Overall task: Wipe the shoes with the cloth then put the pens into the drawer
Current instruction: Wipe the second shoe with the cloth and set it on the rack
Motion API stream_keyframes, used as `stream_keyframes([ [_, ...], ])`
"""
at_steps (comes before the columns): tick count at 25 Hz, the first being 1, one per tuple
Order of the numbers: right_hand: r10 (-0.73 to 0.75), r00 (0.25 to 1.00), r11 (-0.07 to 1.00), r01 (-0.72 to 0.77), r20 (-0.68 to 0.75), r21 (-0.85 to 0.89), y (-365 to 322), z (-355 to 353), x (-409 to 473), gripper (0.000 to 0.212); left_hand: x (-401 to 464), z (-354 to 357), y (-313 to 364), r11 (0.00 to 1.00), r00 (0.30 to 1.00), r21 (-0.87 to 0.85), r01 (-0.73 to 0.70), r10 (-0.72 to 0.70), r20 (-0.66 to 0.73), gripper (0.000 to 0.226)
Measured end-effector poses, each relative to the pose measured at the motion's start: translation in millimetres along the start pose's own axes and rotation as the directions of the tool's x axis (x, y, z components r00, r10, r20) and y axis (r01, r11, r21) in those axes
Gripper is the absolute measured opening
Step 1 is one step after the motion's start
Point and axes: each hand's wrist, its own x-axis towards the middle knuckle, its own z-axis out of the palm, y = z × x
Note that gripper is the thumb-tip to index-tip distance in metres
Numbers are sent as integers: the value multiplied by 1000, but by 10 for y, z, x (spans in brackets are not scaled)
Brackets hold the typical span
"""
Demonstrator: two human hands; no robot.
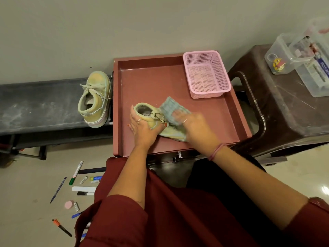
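A pale yellow-green shoe (151, 114) lies on its side inside the open maroon drawer (236, 111). My left hand (142, 127) grips it around the heel and ankle. My right hand (194, 122), blurred by motion, holds a light blue cloth (170, 107) against the shoe's front. The second shoe (95, 98) stands on a dark low bench (39, 106) left of the drawer. Several pens and markers (76, 171) lie scattered on the floor at lower left.
A pink mesh basket (206, 75) sits in the drawer's far right corner. A brown plastic stool (284, 107) on the right carries clear plastic boxes (302, 56). A small pink round thing (69, 204) lies among the pens. My red-clothed knees fill the foreground.
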Motion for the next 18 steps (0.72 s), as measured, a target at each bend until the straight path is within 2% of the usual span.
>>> stream_keyframes([
  [1, -115, 991, 989, 121, 75, -87, -79, 179, -99, 50, 2, 4, -2, 1000, 1000, 2, -7, 7, -6, 119],
  [3, -181, 967, 948, 220, 180, -229, -114, 394, -347, 52, -12, 8, 9, 1000, 1000, 20, -14, 14, -6, 113],
  [6, -275, 949, 925, 305, 154, -226, 164, 348, -525, 51, -3, -10, -18, 999, 1000, 33, 3, -4, 15, 121],
  [9, -230, 964, 940, 256, 135, -224, 385, 108, -598, 51, 8, -30, -17, 1000, 999, 21, 6, -7, 54, 130],
  [12, -26, 997, 998, 30, 73, -56, 494, -156, -540, 43, 6, -16, -19, 1000, 999, 23, 3, -4, 46, 130],
  [14, 112, 993, 987, -108, -35, 118, 432, -194, -353, 46, 17, -21, -10, 999, 999, 34, 6, -8, 36, 129],
  [16, 75, 988, 987, -55, -133, 148, 223, -47, -204, 52, 18, -5, -9, 999, 1000, 38, -1, 0, 23, 124],
  [18, -139, 986, 990, 135, -92, -49, -15, 296, -243, 54, 12, 0, 1, 999, 1000, 40, -12, 12, -1, 114],
])
